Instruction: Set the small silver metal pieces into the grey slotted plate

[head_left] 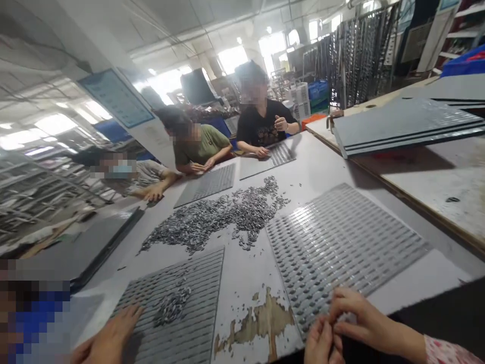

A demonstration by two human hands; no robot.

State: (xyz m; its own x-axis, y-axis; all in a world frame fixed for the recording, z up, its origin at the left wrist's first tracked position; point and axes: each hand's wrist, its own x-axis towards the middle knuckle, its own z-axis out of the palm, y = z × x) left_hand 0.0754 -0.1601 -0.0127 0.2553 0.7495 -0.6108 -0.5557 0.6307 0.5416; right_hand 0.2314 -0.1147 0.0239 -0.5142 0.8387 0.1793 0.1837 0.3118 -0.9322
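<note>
My left hand (321, 345) and my right hand (361, 317) meet at the near edge of a grey slotted tray (341, 237). Its rows are filled with small dark metal pieces. Both hands have their fingers curled together and touching. Whether they pinch a piece is hidden. My right wrist shows a pink flowered sleeve (449, 352). A big heap of loose metal pieces (223, 215) lies on the table beyond the tray.
A second slotted tray (197, 283) with a small pile of pieces lies to the left, another person's hand (109, 338) on it. Three people sit at the far side with their own trays (208, 184). Stacked grey trays (405, 126) rest on the right bench. The table's paint is chipped (261, 318).
</note>
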